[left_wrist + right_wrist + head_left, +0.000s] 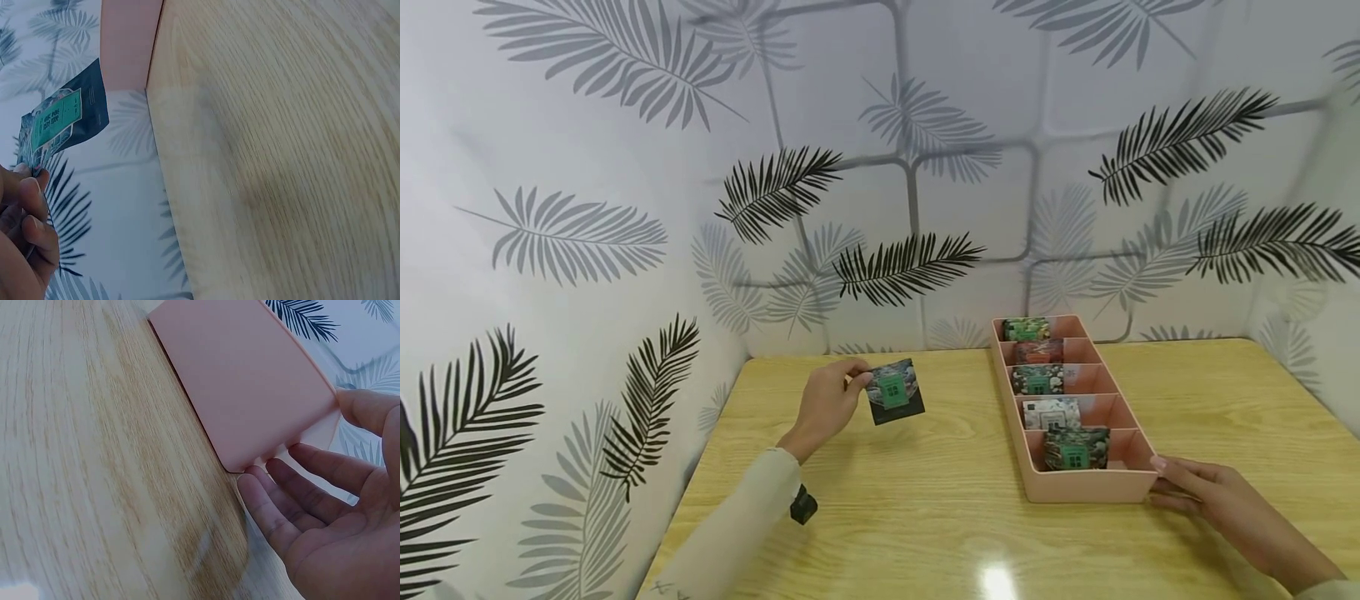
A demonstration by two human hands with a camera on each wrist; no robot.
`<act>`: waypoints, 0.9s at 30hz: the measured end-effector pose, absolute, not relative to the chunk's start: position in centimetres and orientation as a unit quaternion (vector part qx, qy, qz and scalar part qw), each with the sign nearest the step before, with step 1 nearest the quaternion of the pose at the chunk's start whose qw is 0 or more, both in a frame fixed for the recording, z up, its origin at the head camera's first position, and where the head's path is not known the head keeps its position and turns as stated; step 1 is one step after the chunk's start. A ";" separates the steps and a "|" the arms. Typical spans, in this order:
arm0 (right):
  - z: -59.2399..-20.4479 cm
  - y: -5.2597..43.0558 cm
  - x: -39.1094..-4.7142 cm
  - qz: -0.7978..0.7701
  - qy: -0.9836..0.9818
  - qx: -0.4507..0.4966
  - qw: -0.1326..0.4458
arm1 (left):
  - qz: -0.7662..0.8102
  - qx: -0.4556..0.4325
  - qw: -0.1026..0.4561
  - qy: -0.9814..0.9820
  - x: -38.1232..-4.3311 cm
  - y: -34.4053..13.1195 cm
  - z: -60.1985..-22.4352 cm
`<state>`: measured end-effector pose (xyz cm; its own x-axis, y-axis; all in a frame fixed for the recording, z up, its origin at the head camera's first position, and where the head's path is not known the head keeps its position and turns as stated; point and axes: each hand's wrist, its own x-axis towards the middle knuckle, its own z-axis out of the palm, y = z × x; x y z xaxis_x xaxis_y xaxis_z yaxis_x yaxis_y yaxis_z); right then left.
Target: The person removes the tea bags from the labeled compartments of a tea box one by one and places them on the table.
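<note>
My left hand [831,400] pinches a square black sachet [895,392] by its edge, raised above the table. The sachet has a green label and a printed picture; in the left wrist view the same sachet [69,119] tilts upward from the fingertips. On the right side stands a long pink divided box [1090,487], with printed sachets in its compartments. At its near right corner my right hand [1217,500] holds on, thumb at the rim and fingers against the outer wall. In the right wrist view the fingertips touch the pink wall [244,381].
A small black object [803,505] lies on the wooden table [925,517], partly behind the left sleeve [745,517]. The box holds a green-yellow sachet [1028,328], a red one [1039,352], a white one [1051,413] and others. A leaf-patterned curtain [880,167] hangs behind the table.
</note>
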<state>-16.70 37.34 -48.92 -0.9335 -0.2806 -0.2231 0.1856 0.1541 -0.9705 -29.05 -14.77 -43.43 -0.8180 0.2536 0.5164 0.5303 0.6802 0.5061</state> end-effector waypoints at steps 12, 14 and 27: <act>-49.1 37.2 -16.6 -0.627 0.759 0.012 0.174 | -0.336 -0.186 0.193 -0.903 -31.0 -18.0 -44.0; -49.1 37.2 -16.5 -0.627 0.759 0.007 0.177 | -0.336 -0.182 0.193 -0.904 -31.2 -18.6 -43.9; -49.2 37.6 -16.8 -0.627 0.752 0.002 0.203 | -0.315 -0.137 0.183 -0.921 -32.7 -22.5 -44.8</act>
<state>-16.76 37.62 -49.22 -0.9178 -0.2511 -0.3075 0.2576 0.2126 -0.9426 -32.72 -22.50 -44.79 -0.8951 0.1375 0.4241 0.3682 0.7644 0.5292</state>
